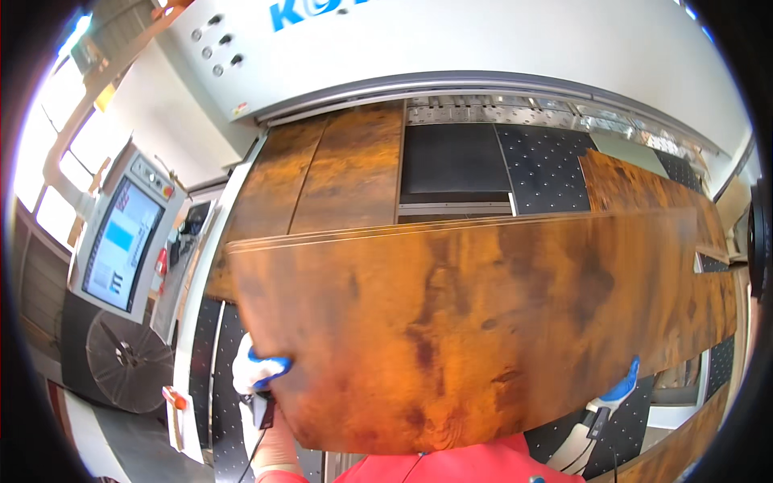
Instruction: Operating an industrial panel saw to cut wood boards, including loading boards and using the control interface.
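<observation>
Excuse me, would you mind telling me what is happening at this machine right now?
A person holds a large brown wood-grain panel with both gloved hands, the left hand on its left edge and the right hand on its lower right edge. It is above a machine bed where similar panels lie. A control screen stands at left.

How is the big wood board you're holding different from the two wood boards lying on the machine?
The held board is lifted and gripped by the left hand and right hand; the two boards on the machine bed lie flat and untouched. The held one looks wider; those look narrower. All share the same rusty-brown wood pattern.
</observation>
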Motion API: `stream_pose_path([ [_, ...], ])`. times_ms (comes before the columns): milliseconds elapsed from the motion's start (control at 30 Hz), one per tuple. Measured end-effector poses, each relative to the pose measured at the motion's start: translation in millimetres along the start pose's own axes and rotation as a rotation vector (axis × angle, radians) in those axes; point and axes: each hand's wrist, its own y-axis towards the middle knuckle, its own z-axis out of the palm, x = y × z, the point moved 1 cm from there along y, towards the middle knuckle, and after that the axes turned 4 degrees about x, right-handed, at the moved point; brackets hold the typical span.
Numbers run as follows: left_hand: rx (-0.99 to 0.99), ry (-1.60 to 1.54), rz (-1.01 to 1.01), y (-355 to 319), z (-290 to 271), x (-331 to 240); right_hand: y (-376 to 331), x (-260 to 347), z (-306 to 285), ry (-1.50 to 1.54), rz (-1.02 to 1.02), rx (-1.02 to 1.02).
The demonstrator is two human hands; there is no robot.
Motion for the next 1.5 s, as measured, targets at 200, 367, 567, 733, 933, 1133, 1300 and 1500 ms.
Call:
stream_pose_path([
  [200,-0.43,0.028,0.104,-117,-183,131,4,-92,127,-0.116,0.06,0.135],
  [367,-0.458,-0.181,0.12,-216,-190,173,-36,-187,227,-0.324,0.191,0.237],
  [567,-0.6,-0.457,-0.015,-356,-224,212,-61,-304,247,-0.377,0.637,0.331],
  [733,-1.061,-0.376,-0.464,-387,-161,241,-33,-407,240,-0.389,0.832,0.465],
  [933,-1.082,-0.646,-0.12,-281,-102,268,71,-457,262,-0.614,0.495,0.613],
  [1133,-1.073,-0.494,0.002,-137,-43,209,221,-535,280,-0.652,0.322,0.731],
  [1300,-1.031,-0.57,-0.069,-31,13,203,319,-559,350,-0.735,0.28,0.638],
  [1500,-1.076,-0.621,-0.096,63,58,192,413,-585,397,-0.759,0.414,0.626],
])
